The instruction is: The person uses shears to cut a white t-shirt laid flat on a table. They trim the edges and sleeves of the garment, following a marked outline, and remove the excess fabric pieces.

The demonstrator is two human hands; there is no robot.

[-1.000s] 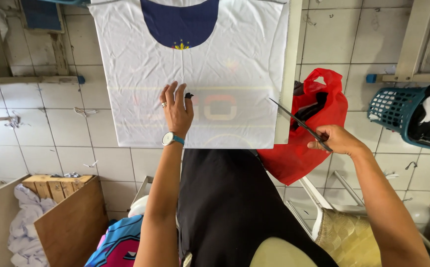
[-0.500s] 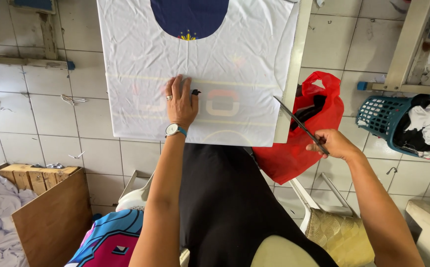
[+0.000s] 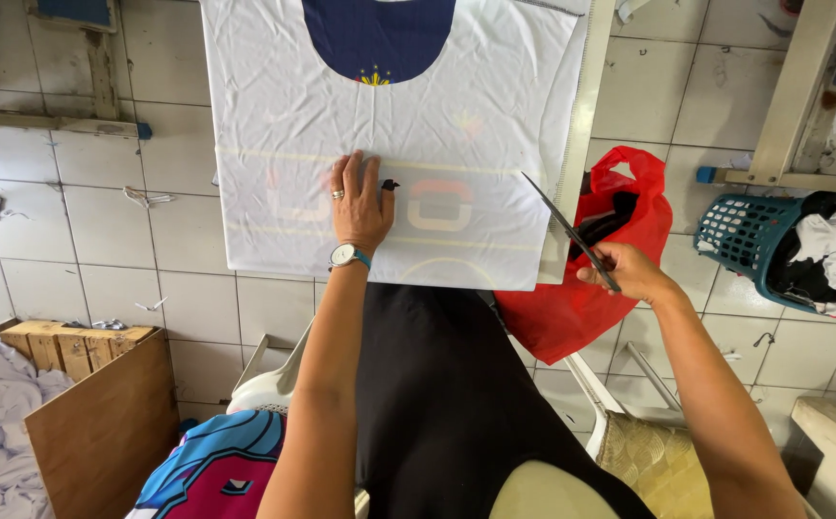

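Observation:
A white jersey piece [image 3: 283, 125] with a dark blue neck panel lies flat on a board in front of me. My left hand [image 3: 360, 207], wearing a ring and a wristwatch, presses flat on its lower part with a small dark object next to the fingertips. To the right, my right hand [image 3: 629, 271] grips a pair of scissors [image 3: 567, 229], whose blades point up and left at the fabric's right edge.
A red plastic bag [image 3: 620, 288] with dark cloth hangs by the board's right side. A blue basket [image 3: 740, 231] of clothes stands at the right. At lower left a wooden box [image 3: 101, 423] holds white cloth. A colourful garment [image 3: 216, 471] lies below.
The view has shifted slightly. My right hand has brought the scissors a little nearer to the fabric's right edge. My left hand stays pressed on the jersey.

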